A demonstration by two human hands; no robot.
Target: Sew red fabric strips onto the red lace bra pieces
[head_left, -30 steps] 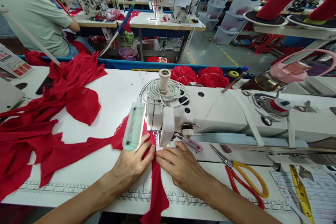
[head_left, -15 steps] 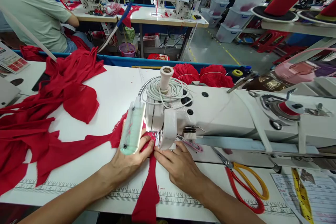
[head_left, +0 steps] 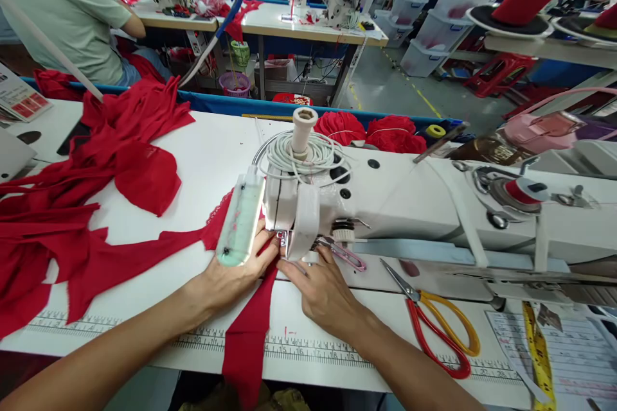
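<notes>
My left hand (head_left: 238,279) is at the sewing machine's needle area, partly behind a pale green clear guard (head_left: 240,221). Its fingers press together on a piece of red fabric (head_left: 250,324), beside the metal presser foot (head_left: 282,239). One tail of the fabric hangs over the table's front edge; a lace-edged part stretches left. My right hand (head_left: 325,289) rests just right of the foot, fingers apart, with the fingertips near the foot and the machine head (head_left: 304,221). Nothing shows clearly in it. Small pink-handled snips (head_left: 349,258) lie behind it.
Red-and-yellow-handled scissors (head_left: 441,327) lie right of my right hand, beside a yellow tape measure (head_left: 538,353) and written paper (head_left: 578,353). A heap of red fabric (head_left: 116,135) covers the table's left. Red bundles (head_left: 371,130) sit behind the machine. A person (head_left: 72,26) sits at far left.
The hanging fabric tail has shifted left, away from my right fingertips. My right hand has drawn slightly away from the fabric, while my left stays on it. The camera view has tilted slightly.
</notes>
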